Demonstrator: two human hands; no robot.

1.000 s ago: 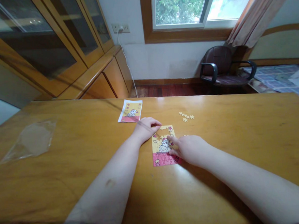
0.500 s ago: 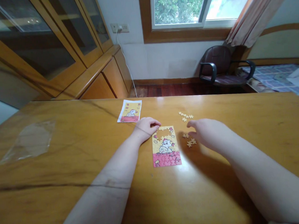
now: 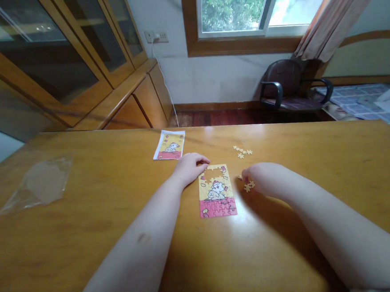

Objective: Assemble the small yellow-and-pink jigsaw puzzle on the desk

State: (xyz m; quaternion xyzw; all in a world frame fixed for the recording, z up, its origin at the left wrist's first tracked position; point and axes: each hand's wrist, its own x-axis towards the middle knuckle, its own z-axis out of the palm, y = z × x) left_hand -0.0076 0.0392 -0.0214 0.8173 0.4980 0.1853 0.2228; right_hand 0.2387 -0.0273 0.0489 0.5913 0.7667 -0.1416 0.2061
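A partly assembled jigsaw puzzle (image 3: 217, 206) lies flat on the wooden table, yellow above and pink below, with white cartoon animals. Near its top is a gap showing the tabletop. My left hand (image 3: 190, 167) rests at the puzzle's upper left corner, fingers bent, thumb and forefinger apart, holding nothing. To the right of the puzzle, my right hand (image 3: 264, 176) reaches down with its fingertips pinched at a loose puzzle piece (image 3: 240, 177), which they partly hide. Just below those fingers lie further loose pieces (image 3: 249, 186). Several more pieces (image 3: 243, 151) lie farther back.
A printed reference picture (image 3: 170, 145) lies behind my left hand. A clear plastic bag (image 3: 39, 181) is on the left of the table (image 3: 123, 177). Beyond the far edge stand a glass-door cabinet (image 3: 110, 80) and a dark armchair (image 3: 286, 86).
My right hand has moved down and slightly left onto the middle loose pieces, and its fingers have closed together. My left hand and the puzzle have stayed in place.
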